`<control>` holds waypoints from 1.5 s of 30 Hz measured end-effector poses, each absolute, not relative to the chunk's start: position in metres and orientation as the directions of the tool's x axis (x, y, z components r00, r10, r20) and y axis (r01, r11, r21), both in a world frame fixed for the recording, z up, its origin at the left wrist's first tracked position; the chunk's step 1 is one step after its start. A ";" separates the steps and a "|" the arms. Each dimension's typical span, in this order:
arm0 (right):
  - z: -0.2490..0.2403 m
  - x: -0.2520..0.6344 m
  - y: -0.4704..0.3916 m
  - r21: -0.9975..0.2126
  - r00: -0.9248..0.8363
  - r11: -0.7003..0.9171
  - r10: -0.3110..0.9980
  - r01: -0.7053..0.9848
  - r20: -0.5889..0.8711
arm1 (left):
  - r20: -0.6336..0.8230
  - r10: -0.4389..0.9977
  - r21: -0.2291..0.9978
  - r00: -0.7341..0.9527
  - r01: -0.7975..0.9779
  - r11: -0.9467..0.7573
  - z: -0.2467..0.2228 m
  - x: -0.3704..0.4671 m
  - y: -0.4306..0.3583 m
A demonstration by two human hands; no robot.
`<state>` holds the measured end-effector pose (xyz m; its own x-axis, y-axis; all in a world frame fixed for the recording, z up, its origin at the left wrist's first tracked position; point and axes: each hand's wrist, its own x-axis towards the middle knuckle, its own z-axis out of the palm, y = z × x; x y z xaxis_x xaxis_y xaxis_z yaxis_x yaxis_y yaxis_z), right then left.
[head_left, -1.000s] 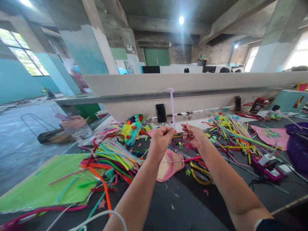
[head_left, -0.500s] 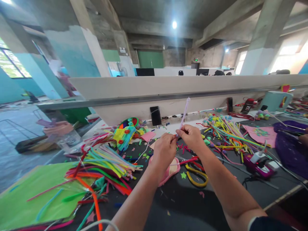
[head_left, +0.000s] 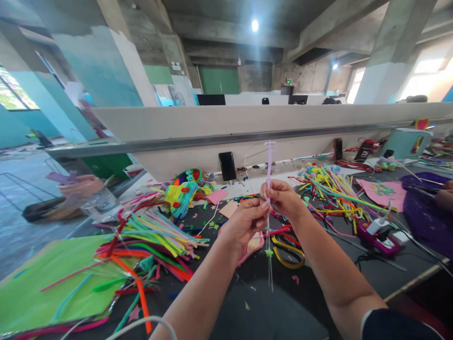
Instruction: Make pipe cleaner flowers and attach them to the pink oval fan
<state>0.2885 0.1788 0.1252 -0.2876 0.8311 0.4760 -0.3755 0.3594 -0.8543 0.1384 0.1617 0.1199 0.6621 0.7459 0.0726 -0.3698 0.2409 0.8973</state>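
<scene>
Pinched between the fingers of both hands, a lilac pipe cleaner (head_left: 269, 163) stands upright, its top end bent into a small crosspiece. My left hand (head_left: 252, 216) grips its lower part, and my right hand (head_left: 281, 196) holds it just above. Thin pale wires or strands hang below the fingers over the dark table. A faint thin loop curves to the left of the pipe cleaner. Beneath my hands lies a pink-edged piece (head_left: 254, 244), partly hidden by my left hand. Yellow-handled pliers or scissors (head_left: 288, 257) rest to its right; their working end is hard to make out.
Bundles of pipe cleaners lie at left (head_left: 159, 233) and right (head_left: 334, 189). A phone (head_left: 227, 166) leans against the partition. A purple power strip (head_left: 378, 242) with plugs sits at right. Another person's hand (head_left: 445, 196) shows at the right edge, near purple cloth (head_left: 421, 222).
The pipe cleaner has turned from slanted to upright, and its crosspiece and the hanging strands now show. Both hands have shifted slightly right, with my left hand rotated to reveal its fingers.
</scene>
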 end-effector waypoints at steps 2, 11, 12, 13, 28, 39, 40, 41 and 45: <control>0.120 0.286 0.181 -0.810 -0.268 0.359 0.815 -0.464 0.514 | 0.095 0.732 0.839 0.675 -0.450 0.306 0.115 0.144 0.158; 0.115 0.286 0.191 -0.890 -0.220 0.296 0.897 -0.348 0.384 | 0.192 0.864 0.964 0.465 -0.257 -0.076 0.110 0.140 0.173; 0.116 0.285 0.192 -0.914 -0.185 0.308 0.914 -0.265 0.362 | 0.224 0.896 0.972 0.384 -0.150 -0.179 0.109 0.137 0.178; 0.116 0.284 0.192 -0.929 -0.138 0.332 0.925 -0.164 0.355 | 0.268 0.914 0.962 0.304 -0.032 -0.271 0.109 0.135 0.182; 0.128 0.280 0.183 -0.943 -0.118 0.326 0.936 -0.071 0.333 | 0.202 0.900 0.964 0.387 -0.240 -0.113 0.111 0.136 0.179; 0.116 0.283 0.188 -0.909 -0.242 0.296 0.897 -0.292 0.370 | 0.115 0.882 0.902 0.458 -0.420 0.101 0.114 0.141 0.169; 0.119 0.284 0.187 -0.926 -0.221 0.315 0.907 -0.209 0.358 | 0.140 0.910 0.927 0.391 -0.375 0.019 0.113 0.141 0.170; 0.123 0.284 0.185 -0.932 -0.185 0.343 0.914 -0.117 0.360 | 0.171 0.928 0.945 0.331 -0.322 -0.059 0.112 0.141 0.172; 0.132 0.285 0.178 -0.900 -0.073 0.428 0.903 0.083 0.423 | 0.264 0.916 0.959 0.303 -0.180 -0.217 0.112 0.138 0.175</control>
